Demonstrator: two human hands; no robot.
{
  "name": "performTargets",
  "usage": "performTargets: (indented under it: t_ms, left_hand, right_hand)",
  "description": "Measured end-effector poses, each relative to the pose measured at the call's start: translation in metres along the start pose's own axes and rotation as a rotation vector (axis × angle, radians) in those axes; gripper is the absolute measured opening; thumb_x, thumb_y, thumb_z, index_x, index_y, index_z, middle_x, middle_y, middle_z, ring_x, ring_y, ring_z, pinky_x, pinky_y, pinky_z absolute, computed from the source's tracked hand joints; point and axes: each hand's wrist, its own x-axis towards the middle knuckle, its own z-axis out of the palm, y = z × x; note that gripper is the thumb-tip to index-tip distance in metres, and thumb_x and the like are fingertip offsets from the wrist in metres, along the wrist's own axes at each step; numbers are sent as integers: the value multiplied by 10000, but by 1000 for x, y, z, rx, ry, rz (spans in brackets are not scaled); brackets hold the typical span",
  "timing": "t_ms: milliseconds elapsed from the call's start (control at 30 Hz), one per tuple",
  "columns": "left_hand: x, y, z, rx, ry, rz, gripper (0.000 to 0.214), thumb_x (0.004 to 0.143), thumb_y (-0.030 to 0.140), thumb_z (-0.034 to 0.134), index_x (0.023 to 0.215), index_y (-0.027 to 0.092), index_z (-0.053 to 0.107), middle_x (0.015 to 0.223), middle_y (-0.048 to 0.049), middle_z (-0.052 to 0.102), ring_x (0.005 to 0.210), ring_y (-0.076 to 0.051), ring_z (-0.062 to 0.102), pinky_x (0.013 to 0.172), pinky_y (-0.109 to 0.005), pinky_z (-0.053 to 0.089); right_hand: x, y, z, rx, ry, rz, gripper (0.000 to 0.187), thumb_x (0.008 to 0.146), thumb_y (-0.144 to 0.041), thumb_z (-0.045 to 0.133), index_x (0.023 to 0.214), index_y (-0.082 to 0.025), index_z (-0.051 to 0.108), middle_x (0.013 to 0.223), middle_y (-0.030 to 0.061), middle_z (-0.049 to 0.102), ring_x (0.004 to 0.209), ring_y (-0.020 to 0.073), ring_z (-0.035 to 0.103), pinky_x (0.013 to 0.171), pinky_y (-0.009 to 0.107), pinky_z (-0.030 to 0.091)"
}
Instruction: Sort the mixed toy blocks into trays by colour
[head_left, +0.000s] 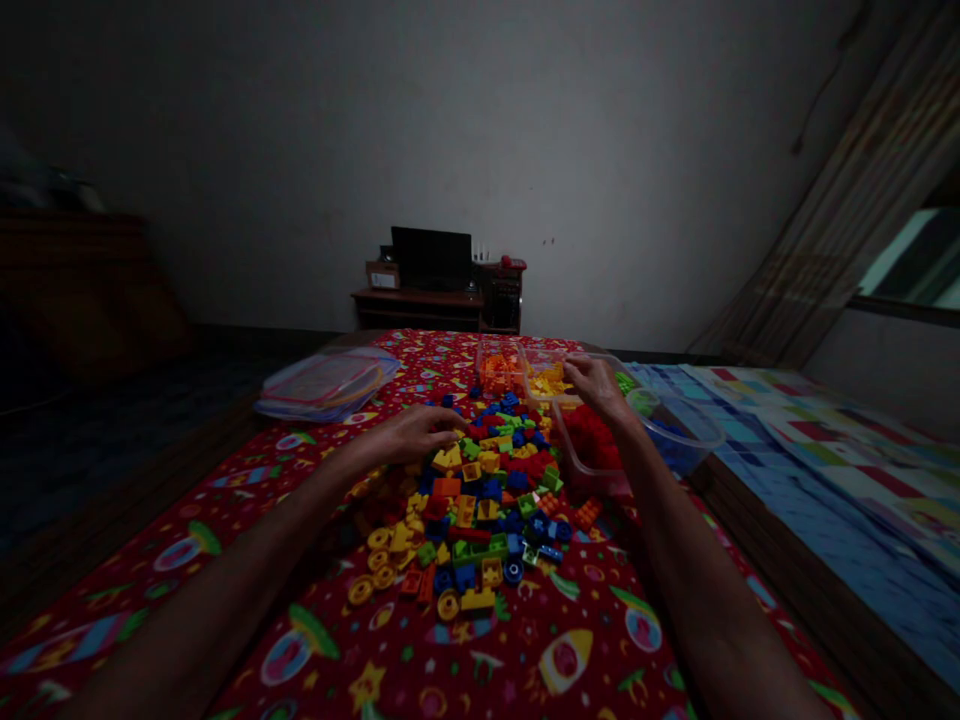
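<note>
A mixed pile of toy building bricks [480, 480] in yellow, blue, red, green and orange lies on the red patterned cloth [420, 680]. My left hand [420, 432] is at the pile's far left side, fingers stretched out over the bricks, with nothing visible in them. Over the clear box of yellow bricks [546, 380], my right hand [596, 384] has its fingers bent together. Whatever they may hold is hidden. Beneath my right wrist is a clear box of red bricks [589, 437]. A clear box of orange bricks [501, 372] stands left of the yellow one.
Green bricks [624, 382] show behind my right wrist, and a round clear tub with blue bricks [679, 440] stands at the right edge. Stacked clear lids [326, 385] lie at the left. A bed [795, 430] adjoins on the right; a desk with a monitor [431, 260] is beyond.
</note>
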Motion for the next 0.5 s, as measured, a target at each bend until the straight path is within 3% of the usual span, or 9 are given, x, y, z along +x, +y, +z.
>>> performTargets:
  t_ms: [100, 300, 500]
  left_hand:
    - [-2, 6, -1, 12, 4, 7, 427, 804, 451, 450, 1070, 194, 664, 1020, -39, 702, 882, -185, 636, 739, -221, 466]
    - [-3, 17, -3, 21, -13, 61, 372, 815, 442, 484, 1057, 231, 671, 1041, -28, 691, 913, -190, 625, 767, -228, 446]
    - [-4, 15, 7, 93, -3, 140, 415, 777, 505, 574, 1096, 248, 643, 1041, -42, 640, 935, -196, 592, 806, -237, 430]
  right_hand:
    - [1, -8, -7, 97, 94, 49, 276, 775, -262, 499, 917, -109, 681, 761, 67, 694, 726, 181, 675, 640, 300, 565]
    - [-2, -21, -43, 314, 338, 63, 282, 780, -237, 493, 958, -76, 641, 745, 82, 691, 644, 139, 668, 595, 258, 555]
    - [-4, -31, -50, 298, 381, -6, 298, 796, -310, 496, 950, -99, 641, 739, 72, 689, 638, 136, 663, 578, 256, 544]
